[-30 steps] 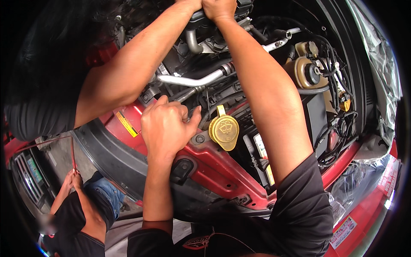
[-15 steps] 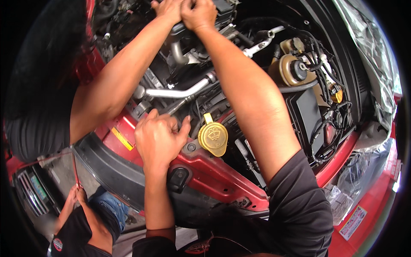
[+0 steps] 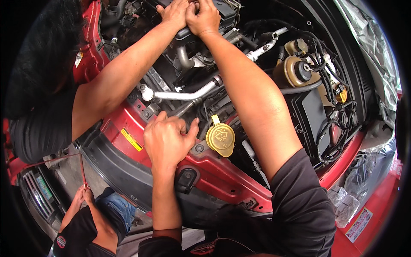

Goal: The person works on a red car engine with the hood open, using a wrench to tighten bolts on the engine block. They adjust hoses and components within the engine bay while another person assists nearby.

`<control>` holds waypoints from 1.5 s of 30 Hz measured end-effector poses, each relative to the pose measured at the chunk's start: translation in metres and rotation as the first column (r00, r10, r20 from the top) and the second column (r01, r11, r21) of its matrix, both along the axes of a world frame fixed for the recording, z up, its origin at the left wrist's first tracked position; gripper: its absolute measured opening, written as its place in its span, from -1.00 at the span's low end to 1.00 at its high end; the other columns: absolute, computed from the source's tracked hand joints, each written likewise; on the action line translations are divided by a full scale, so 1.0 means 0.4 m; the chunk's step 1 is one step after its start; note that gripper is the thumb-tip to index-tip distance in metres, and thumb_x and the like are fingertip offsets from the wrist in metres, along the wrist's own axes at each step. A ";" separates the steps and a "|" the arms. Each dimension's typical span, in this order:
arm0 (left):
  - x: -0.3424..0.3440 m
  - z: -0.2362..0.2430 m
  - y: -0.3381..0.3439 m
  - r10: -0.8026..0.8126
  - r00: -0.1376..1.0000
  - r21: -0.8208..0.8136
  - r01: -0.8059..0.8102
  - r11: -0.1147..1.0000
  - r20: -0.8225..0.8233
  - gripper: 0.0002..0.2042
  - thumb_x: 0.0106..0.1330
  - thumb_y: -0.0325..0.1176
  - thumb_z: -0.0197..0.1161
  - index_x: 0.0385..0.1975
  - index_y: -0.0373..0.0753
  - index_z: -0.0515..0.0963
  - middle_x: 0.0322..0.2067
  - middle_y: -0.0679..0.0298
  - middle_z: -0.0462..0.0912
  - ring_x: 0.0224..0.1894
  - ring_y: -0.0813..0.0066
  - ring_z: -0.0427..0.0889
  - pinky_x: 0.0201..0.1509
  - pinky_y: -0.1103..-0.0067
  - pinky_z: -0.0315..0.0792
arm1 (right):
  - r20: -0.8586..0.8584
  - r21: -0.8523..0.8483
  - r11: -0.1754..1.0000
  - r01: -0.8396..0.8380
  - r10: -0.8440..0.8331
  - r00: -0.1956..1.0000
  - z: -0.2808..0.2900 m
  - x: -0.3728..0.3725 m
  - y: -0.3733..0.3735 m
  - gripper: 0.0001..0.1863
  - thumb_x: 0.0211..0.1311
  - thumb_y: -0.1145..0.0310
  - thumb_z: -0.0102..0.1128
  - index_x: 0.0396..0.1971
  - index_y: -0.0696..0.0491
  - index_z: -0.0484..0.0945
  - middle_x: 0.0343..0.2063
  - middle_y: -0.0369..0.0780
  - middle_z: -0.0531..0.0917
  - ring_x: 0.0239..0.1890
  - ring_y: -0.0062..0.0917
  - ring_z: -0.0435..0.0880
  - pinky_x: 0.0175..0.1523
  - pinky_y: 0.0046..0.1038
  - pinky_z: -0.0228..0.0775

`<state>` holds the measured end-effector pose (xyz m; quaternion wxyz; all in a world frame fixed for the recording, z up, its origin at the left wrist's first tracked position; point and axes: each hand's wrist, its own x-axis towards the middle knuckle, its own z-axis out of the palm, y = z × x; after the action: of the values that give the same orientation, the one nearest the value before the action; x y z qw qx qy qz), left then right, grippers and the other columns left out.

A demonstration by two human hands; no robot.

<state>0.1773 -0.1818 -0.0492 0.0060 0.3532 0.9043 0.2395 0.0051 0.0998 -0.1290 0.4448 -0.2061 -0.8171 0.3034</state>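
My right hand (image 3: 204, 18) reaches far into the engine bay, curled at the black engine part (image 3: 226, 15). It presses against another person's hand (image 3: 175, 14), which comes in from the left; the frame's top edge cuts off its fingertips, and what it grips is hidden. My left hand (image 3: 166, 141) rests on the red front panel (image 3: 216, 177), fingers bent forward and thumb apart, with nothing visible in it. Just beyond it runs a thin grey metal rod or tube (image 3: 187, 108), and past that a bent silver pipe (image 3: 184, 94). Beside my left hand is a yellow washer filler cap (image 3: 221, 136).
A tan fluid reservoir (image 3: 291, 72) and a black battery-like box (image 3: 314, 118) stand on the right among cables. Silver sheeting (image 3: 368, 55) covers the right fender. At lower left, another person (image 3: 81, 227) holds a red rod (image 3: 82, 171), near a parked vehicle's grille (image 3: 37, 190).
The whole view has shifted slightly, so the engine bay sits a little further right. Both my hands keep their places, and the other person's hand stays beside my right one.
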 end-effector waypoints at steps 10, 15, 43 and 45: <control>0.002 0.015 -0.013 0.042 0.999 -0.007 -0.042 0.999 0.029 -0.55 0.08 -0.15 0.54 -0.85 -0.27 0.49 -0.77 0.23 0.49 -0.60 0.14 0.46 -0.45 0.32 0.41 | -0.001 -0.085 0.992 -0.092 0.092 0.996 0.035 0.008 -0.016 -0.83 0.32 0.24 0.18 -0.14 -0.08 0.58 -0.25 -0.13 0.69 -0.25 -0.12 0.72 -0.12 -0.18 0.57; 0.001 0.009 -0.011 0.040 0.999 0.010 -0.040 0.999 0.022 -0.54 0.08 -0.16 0.54 -0.85 -0.28 0.48 -0.77 0.22 0.49 -0.61 0.13 0.44 -0.45 0.32 0.41 | -0.057 -0.019 0.996 -0.081 0.080 0.995 0.028 0.010 -0.016 -0.83 0.32 0.26 0.18 -0.14 -0.08 0.58 -0.28 -0.13 0.67 -0.26 -0.12 0.71 -0.12 -0.18 0.57; -0.003 0.004 -0.020 0.036 0.999 0.020 -0.036 0.999 0.019 -0.54 0.07 -0.17 0.54 -0.87 -0.28 0.45 -0.79 0.17 0.46 -0.64 0.10 0.46 -0.47 0.32 0.43 | -0.063 0.010 0.998 -0.068 0.069 0.996 -0.011 -0.003 -0.027 -0.84 0.32 0.30 0.17 -0.16 -0.03 0.60 -0.26 -0.14 0.66 -0.21 -0.19 0.70 -0.08 -0.21 0.53; 0.000 0.002 -0.027 0.063 0.998 0.004 -0.064 0.998 0.022 -0.53 0.04 -0.15 0.54 -0.88 -0.25 0.44 -0.80 0.20 0.45 -0.62 0.15 0.47 -0.48 0.32 0.43 | -0.055 0.005 0.995 -0.096 0.096 0.994 -0.013 -0.003 -0.029 -0.84 0.32 0.31 0.17 -0.16 -0.02 0.60 -0.26 -0.13 0.68 -0.21 -0.19 0.70 -0.07 -0.22 0.54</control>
<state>0.1774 -0.1927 -0.0485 0.0076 0.3216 0.9144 0.2456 0.0040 0.0883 -0.1342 0.4523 -0.1579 -0.8137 0.3291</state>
